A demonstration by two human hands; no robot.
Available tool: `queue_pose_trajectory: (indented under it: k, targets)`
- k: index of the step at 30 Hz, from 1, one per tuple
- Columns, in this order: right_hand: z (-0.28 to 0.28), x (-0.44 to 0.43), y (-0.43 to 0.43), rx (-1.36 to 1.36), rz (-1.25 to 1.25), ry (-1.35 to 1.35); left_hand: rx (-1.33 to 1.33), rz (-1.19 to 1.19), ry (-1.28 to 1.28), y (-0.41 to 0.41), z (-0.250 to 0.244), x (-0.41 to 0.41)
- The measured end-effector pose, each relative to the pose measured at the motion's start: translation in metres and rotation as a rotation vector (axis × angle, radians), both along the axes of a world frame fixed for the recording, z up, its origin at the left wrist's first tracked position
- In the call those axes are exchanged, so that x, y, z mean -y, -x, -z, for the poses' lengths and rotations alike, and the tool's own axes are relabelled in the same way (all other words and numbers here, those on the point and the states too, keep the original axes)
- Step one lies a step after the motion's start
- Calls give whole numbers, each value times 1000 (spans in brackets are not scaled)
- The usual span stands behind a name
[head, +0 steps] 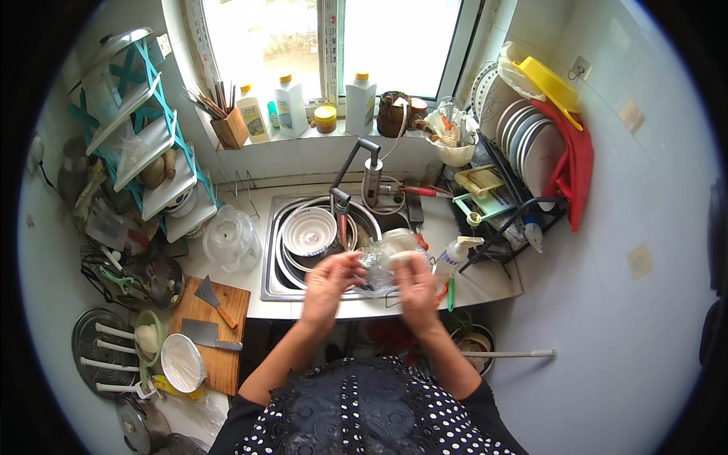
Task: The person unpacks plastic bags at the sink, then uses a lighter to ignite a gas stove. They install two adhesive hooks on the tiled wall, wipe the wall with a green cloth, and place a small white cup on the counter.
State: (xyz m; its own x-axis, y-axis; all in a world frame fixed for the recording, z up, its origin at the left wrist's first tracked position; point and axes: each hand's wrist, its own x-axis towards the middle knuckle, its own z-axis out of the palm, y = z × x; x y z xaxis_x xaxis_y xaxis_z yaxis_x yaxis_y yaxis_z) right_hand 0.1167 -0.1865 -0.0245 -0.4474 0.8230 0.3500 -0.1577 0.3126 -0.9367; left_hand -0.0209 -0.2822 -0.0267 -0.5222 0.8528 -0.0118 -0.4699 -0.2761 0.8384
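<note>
My right hand is closed on a pale, motion-blurred object, perhaps a small cup or lid; its kind is unclear. To its left my left hand hovers at the sink's front edge with fingers partly bent, and whether it holds anything cannot be told. Both hands are over the front of the steel sink. A white ribbed bowl rests on a stack of basins in the sink, left of the faucet. Silvery mesh shows between my hands, above a clear plastic container partly hidden by them.
A spray bottle stands right of the sink, before a black dish rack with plates. Clear plastic bowls stand left. A cleaver and a scraper lie on a wooden board. Bottles line the windowsill.
</note>
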Motion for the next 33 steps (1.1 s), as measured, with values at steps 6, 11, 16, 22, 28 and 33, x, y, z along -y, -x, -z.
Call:
queue_pose_trajectory:
  k: [6, 11, 16, 22, 28, 33]
  targets:
    - [27, -2, 16, -166, -250, 418, 161, 125, -62, -14, 22, -16]
    - [53, -21, 21, -218, -268, 646, 227, 142, 19, 0, 49, -30]
    - [77, -71, -41, -429, -37, 748, 128, -250, 210, 86, 116, -10]
    - [133, -75, -117, -480, 40, 974, -169, -234, 590, 137, 198, 14]
    - [167, -45, -107, -506, -13, 1145, -1191, 167, 708, 124, 284, -19]
    - [151, -47, -71, -398, -52, 1101, -1321, 563, 1142, 112, 308, -69]
